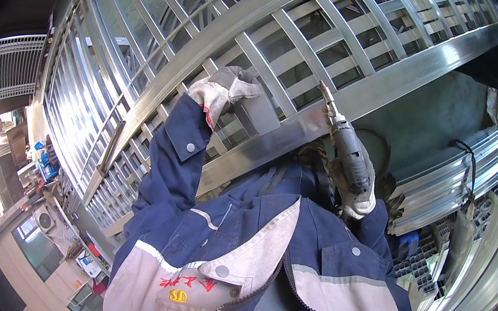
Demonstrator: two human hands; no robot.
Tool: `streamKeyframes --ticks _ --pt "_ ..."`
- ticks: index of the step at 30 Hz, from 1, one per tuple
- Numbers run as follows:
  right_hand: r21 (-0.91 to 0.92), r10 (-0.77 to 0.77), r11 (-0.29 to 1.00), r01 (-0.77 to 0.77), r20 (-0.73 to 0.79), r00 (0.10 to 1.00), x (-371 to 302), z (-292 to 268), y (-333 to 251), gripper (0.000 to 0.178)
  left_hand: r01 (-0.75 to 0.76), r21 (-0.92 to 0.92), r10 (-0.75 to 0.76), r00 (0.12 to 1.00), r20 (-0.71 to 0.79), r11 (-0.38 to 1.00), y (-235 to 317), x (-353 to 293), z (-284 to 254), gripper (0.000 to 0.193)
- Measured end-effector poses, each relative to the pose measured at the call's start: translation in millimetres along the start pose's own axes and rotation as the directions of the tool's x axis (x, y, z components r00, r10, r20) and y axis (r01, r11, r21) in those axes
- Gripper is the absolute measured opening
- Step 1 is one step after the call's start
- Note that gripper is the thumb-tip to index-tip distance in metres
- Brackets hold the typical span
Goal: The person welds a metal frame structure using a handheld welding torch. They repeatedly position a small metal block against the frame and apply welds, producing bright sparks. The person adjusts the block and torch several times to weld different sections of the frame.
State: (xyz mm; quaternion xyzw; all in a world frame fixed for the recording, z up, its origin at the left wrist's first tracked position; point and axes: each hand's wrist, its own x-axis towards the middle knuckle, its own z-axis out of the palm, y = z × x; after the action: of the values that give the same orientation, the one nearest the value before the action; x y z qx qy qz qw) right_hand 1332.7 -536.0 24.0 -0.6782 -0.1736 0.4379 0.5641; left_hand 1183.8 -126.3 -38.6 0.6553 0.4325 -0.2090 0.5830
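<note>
A large silvery metal railing frame [303,126] lies in front of me, with two long rails and several slats crossing between them. My left hand [223,91], in a pale grey work glove, is closed over one metal slat [262,114] near the far rail; its fingertips are partly hidden. In my right hand [362,192], also gloved, is a dark grey power drill [350,153], gripped round its body. The drill's long bit [325,92] points up and away, over the near rail. Whether the tip touches the metal I cannot tell.
More barred metal panels [74,101] stack up at the left and beyond the frame. Bundles of long metal profiles [453,179] lie at the right, with a black cable [473,166] over them. A wall-side fan unit [44,218] is at the far left.
</note>
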Motion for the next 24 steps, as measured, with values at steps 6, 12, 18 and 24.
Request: streamKeyframes --ticks 6,12,18,24 --pt "0.011 0.007 1.0 -0.007 0.014 1.0 9 -10 3 0.065 0.068 -0.237 -0.074 0.997 -0.018 0.969 -12 -16 9 0.038" --pt "0.006 0.013 1.0 -0.013 0.043 0.999 13 -14 -2 0.066 -0.255 -0.214 0.206 0.952 -0.226 0.943 -7 -52 34 0.024" --pt "-0.031 -0.016 0.999 0.017 0.031 0.999 14 -1 -12 0.065 -0.34 -0.228 0.279 0.924 -0.261 0.912 -27 -53 53 0.03" --pt "-0.035 -0.035 0.999 0.035 0.007 0.999 17 20 -18 0.063 -0.343 -0.577 0.334 0.934 -0.126 0.741 -29 -47 43 0.036"
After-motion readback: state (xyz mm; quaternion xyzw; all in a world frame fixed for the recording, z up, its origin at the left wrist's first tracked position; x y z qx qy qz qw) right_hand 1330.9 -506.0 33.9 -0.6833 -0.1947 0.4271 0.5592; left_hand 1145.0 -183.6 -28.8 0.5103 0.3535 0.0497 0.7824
